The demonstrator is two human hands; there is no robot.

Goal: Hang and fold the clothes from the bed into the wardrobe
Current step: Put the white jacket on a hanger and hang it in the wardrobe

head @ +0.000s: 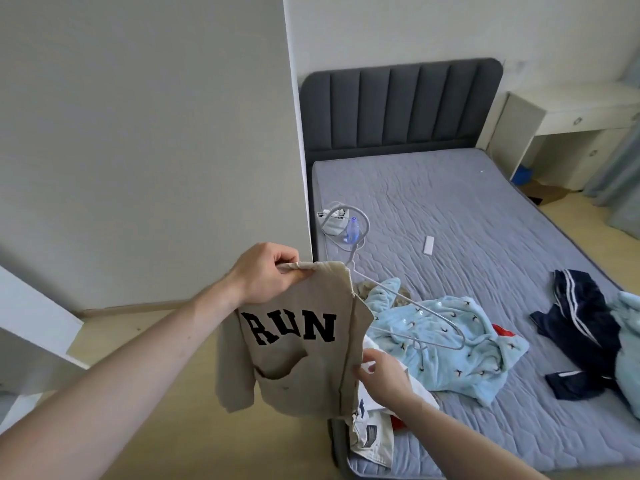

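Observation:
A beige sweatshirt printed with "RUN" hangs in the air beside the bed. My left hand grips its top edge. My right hand pinches its right side seam lower down. A grey wire hanger sticks out from behind the sweatshirt over a light blue fleece garment lying on the bed. A white printed garment lies at the bed's near corner. Dark navy clothes with white stripes lie further right, next to another light blue piece.
A white power strip with cable, a small blue bottle and a white remote lie on the mattress. A grey wall panel stands left, a white desk at the back right. White shelf edges show at far left.

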